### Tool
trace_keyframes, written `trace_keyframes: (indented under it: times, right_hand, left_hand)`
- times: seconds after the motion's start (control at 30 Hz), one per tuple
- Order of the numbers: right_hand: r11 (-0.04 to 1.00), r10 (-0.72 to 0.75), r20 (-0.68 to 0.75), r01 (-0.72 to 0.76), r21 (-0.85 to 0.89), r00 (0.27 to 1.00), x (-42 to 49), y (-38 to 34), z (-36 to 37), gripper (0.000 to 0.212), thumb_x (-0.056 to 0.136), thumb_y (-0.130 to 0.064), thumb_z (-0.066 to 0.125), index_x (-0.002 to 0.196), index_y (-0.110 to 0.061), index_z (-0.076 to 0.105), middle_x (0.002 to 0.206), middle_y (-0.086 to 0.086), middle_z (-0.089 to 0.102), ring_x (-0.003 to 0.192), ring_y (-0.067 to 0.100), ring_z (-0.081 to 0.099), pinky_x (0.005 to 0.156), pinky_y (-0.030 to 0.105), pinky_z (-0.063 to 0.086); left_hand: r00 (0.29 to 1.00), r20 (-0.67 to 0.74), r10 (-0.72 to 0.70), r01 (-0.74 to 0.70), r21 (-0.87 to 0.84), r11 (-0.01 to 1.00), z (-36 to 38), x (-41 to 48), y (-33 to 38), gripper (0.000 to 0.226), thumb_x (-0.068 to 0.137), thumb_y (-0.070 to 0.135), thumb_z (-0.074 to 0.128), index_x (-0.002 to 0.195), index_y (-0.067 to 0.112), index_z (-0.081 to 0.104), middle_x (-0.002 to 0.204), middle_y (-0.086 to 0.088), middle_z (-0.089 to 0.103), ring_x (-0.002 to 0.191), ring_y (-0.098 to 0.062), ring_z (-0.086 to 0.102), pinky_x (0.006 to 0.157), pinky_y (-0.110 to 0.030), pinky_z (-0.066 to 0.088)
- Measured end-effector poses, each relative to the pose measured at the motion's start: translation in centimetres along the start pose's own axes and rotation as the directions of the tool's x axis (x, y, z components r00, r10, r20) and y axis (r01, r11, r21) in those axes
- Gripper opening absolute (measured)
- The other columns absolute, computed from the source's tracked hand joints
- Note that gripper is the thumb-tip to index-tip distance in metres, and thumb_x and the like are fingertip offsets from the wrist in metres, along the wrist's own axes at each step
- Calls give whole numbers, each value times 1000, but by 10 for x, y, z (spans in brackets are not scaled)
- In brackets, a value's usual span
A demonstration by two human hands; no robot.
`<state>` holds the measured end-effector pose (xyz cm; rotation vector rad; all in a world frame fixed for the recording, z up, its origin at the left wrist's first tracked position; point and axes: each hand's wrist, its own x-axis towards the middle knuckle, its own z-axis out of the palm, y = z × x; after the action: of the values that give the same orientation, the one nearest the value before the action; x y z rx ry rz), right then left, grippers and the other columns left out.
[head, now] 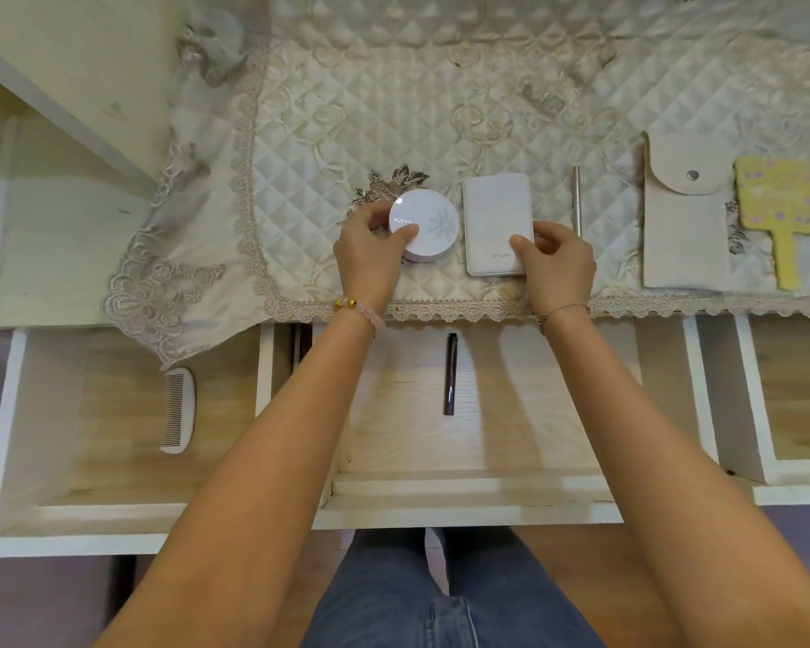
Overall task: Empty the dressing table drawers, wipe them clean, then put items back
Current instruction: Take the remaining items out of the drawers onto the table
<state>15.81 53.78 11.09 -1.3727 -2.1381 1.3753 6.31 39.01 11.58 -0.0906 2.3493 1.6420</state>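
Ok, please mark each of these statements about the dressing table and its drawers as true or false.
1. The left hand grips the round white compact. True.
2. The right hand holds the yellow hand mirror. False: it holds the white rectangular case; the mirror lies untouched.
3. A dark pen lies in the middle drawer. True.
4. The comb lies on the quilted cloth. False: it is in the left drawer.
5. The beige pouch lies on the cloth. True.
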Motion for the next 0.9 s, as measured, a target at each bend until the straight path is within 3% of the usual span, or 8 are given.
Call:
trace_keyframes:
  times: [0.17, 0.43, 0.53, 0.67, 0.9]
  right_hand:
    - [996, -54, -20, 52, -73, 998, -5, 1, 0, 34, 85, -21, 61, 118, -15, 61, 112, 0, 65, 96, 7, 57, 82, 20, 42]
    - [919, -264, 95, 280, -276, 960, -24, 13, -17, 48, 89, -23, 58, 134, -10, 46, 134, 8, 49, 124, 21, 46, 100, 32, 37]
    - [851, -399, 127, 418, -317, 908, -43, 26, -24, 47, 90, -21, 57, 133, -5, 45, 133, 12, 50, 123, 25, 46, 102, 30, 34]
    - [773, -493, 155, 513, -373, 856, -71, 51, -32, 47, 92, -20, 56, 134, -2, 43, 137, 15, 47, 130, 27, 41, 110, 30, 28]
    - [735, -473, 252, 536, -416, 844, -106, 93, -45, 56, 92, -27, 55, 139, -2, 37, 142, 14, 43, 133, 26, 38, 112, 33, 29]
  left_hand:
    - [997, -2, 75, -74, 139, 987, 1, -3, -1, 37, 80, 13, 69, 116, 10, 61, 109, -5, 64, 98, -16, 58, 83, -26, 49]
    - [976, 60, 208, -216, 265, 940, -22, -27, -5, 45, 87, 24, 61, 130, 14, 49, 129, -2, 54, 119, -13, 47, 98, -25, 37]
    - [930, 150, 335, -367, 412, 834, -38, -46, -16, 46, 90, 26, 58, 133, 11, 47, 132, -7, 52, 124, -20, 44, 101, -25, 31]
    - [830, 276, 485, -547, 572, 611, -52, -72, -32, 44, 91, 25, 57, 129, 2, 50, 125, -15, 57, 120, -30, 50, 101, -37, 35]
    - [769, 405, 494, -623, 648, 438, -56, -119, -65, 46, 88, 26, 60, 126, 1, 54, 123, -15, 60, 119, -31, 53, 102, -45, 40]
